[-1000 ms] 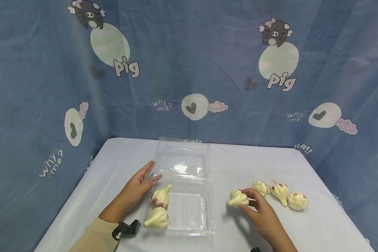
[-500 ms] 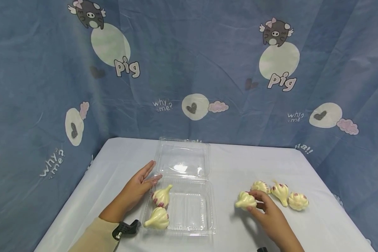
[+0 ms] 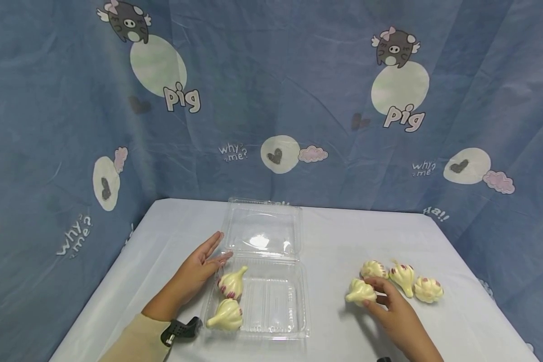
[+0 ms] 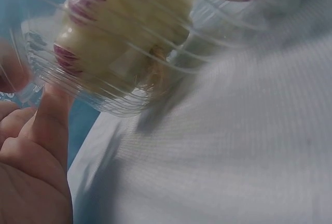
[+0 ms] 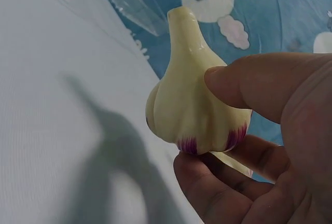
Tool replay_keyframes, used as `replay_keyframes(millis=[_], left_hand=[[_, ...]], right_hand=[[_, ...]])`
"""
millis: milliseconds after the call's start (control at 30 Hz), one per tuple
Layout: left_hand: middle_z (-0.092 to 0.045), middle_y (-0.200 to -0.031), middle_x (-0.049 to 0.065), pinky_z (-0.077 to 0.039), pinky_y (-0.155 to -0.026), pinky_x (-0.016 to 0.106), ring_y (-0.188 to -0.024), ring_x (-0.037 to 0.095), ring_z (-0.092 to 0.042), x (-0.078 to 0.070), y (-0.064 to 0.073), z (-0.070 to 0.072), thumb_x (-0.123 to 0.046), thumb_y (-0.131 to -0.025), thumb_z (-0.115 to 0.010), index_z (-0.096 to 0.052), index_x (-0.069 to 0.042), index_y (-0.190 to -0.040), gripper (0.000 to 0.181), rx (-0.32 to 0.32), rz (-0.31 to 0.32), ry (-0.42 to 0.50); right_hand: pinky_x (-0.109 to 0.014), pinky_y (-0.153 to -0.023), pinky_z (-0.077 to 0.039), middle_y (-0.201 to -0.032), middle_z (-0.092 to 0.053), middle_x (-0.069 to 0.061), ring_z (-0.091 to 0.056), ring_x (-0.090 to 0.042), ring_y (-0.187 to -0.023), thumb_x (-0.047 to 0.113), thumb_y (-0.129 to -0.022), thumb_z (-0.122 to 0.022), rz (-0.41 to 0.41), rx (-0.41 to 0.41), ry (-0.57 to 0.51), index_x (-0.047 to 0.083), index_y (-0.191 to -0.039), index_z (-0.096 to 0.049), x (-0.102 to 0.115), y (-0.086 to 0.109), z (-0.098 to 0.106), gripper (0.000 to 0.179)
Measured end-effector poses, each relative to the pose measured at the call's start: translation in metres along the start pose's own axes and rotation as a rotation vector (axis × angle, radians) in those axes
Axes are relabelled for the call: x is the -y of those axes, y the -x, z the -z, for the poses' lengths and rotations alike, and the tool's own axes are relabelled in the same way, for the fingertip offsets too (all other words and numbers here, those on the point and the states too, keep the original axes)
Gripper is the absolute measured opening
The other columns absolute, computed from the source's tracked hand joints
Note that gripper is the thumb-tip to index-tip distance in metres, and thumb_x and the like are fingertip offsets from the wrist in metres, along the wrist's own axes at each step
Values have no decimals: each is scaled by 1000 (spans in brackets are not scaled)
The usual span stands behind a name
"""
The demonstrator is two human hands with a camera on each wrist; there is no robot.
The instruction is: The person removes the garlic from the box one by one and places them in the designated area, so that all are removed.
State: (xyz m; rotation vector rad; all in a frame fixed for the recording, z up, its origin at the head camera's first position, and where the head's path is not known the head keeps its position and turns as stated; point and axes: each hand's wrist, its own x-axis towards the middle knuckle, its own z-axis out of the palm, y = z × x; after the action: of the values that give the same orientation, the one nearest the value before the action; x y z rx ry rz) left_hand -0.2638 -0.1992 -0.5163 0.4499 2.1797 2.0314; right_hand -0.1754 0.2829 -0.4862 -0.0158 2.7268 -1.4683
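My right hand (image 3: 391, 306) pinches a garlic bulb (image 3: 361, 292) between thumb and fingers, right of the clear plastic box. In the right wrist view this bulb (image 5: 192, 89) is cream with purple streaks at its base, stem pointing up, its shadow on the cloth. My left hand (image 3: 199, 269), fingers extended, lies at the left edge of the clear plastic box (image 3: 300, 301), near its hinge. Inside the box, along its left side, lie two garlic bulbs (image 3: 232, 283). The left wrist view shows garlic (image 4: 119, 32) through the ribbed clear wall, with the thumb close against it.
Three more garlic bulbs (image 3: 401, 279) lie in a group on the white cloth at right, just beyond my right hand. The box lid (image 3: 262, 229) is folded back flat behind its base. A blue printed curtain (image 3: 271, 100) stands around the table's far edge and sides.
My right hand has moved to the right with its garlic bulb, away from the box and closer to the group of bulbs. The left hand has stayed in place.
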Motion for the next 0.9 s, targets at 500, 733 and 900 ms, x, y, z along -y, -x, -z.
replay_keyframes(millis=[500,733,900], left_hand=[[-3,-176,14,-47,-103,12,-146,44,-44,-4,2,-1,1,-103,-55,-8,-7,-169,81,-6,8,-16],[-4,-176,13,-47,-103,13,-145,35,-49,-3,1,-1,0,-103,-55,-7,-8,-169,81,-10,13,-32],[-4,-177,11,-48,-103,14,-143,27,-51,-4,1,-1,1,-103,-53,-7,-9,-169,81,-13,22,-36]], right_hand=[[-42,-96,-56,-157,-47,-17,-61,-36,-132,37,-99,-73,-104,43,86,16,-148,-51,-13,6,15,58],[-38,-96,-55,-158,-48,-17,-62,-35,-132,37,-99,-73,-104,36,112,15,-148,-52,-19,6,20,57],[-37,-95,-56,-156,-47,-21,-63,-37,-130,33,-100,-73,-112,21,105,12,-148,-49,-23,5,24,58]])
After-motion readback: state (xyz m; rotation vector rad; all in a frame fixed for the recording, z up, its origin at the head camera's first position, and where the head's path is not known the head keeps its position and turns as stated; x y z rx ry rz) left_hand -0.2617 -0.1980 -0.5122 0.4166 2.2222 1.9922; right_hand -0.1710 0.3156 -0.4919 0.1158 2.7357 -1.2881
